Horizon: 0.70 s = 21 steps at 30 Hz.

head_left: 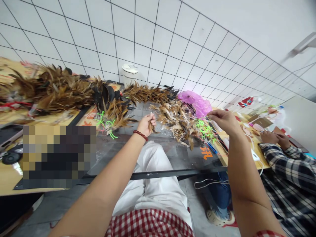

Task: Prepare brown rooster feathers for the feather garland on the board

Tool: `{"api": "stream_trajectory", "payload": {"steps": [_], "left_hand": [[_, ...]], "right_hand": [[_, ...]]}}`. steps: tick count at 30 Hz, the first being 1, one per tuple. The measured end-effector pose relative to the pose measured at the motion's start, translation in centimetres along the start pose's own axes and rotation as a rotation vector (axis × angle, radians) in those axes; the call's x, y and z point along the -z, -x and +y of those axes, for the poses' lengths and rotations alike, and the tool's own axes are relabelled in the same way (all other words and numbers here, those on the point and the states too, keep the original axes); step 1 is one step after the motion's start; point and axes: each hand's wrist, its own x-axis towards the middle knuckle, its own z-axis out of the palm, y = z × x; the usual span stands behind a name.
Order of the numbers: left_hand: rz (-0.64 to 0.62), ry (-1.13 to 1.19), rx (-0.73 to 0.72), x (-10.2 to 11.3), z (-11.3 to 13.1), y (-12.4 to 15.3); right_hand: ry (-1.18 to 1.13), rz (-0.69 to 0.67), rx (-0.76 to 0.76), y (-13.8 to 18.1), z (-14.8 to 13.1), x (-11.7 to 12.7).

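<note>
Far left: big heap of brown and black feathers (49, 90) sits on the wooden tabletop (10, 179), clear of the working area. Reads as stock parked out of the way.

Dark glossy mat (158, 154) covers the middle of the table, probably so pale scraps show against it. Neon green twist ties (106, 124) lie touching a fanned bundle of brown feathers (118, 115) on the mat's left part. White lidded cup (130, 73) stands upright at the back by the tiled wall, well apart from both hands.

Left hand (147, 124), red bead bracelet (140, 135) on the wrist: fingers curled closed on a small bunch of brown feathers (153, 127). The bunch hangs over the mat, ends sticking out below the fingers, just left of the loose pile of tan feathers (177, 121). That pile lies between the hands, so either can reach it.

Pink plastic bag (195, 103) sits behind the pile. Second clump of green ties (204, 130) lies near the right hand (222, 120). That hand is raised, thumb and fingertips pinched together. Whatever is between them is too thin to tell.

Far right: another person's checked sleeve (288, 164), with hands resting among small items on the table, well apart.
</note>
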Motion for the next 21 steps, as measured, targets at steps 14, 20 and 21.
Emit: {"api": "stream_trajectory", "payload": {"steps": [14, 20, 21], "left_hand": [[-0.003, 0.009, -0.002, 0.0, -0.1, 0.0], [-0.034, 0.002, -0.009, 0.3, -0.2, 0.2], [-0.031, -0.003, -0.011, 0.3, -0.2, 0.2]], "right_hand": [[0.264, -0.078, 0.098, 1.0, 2.9, -5.1], [0.376, -0.293, 0.358, 0.8, -1.8, -12.0], [0.459, -0.315, 0.351, 0.6, -2.2, -12.4]]}}
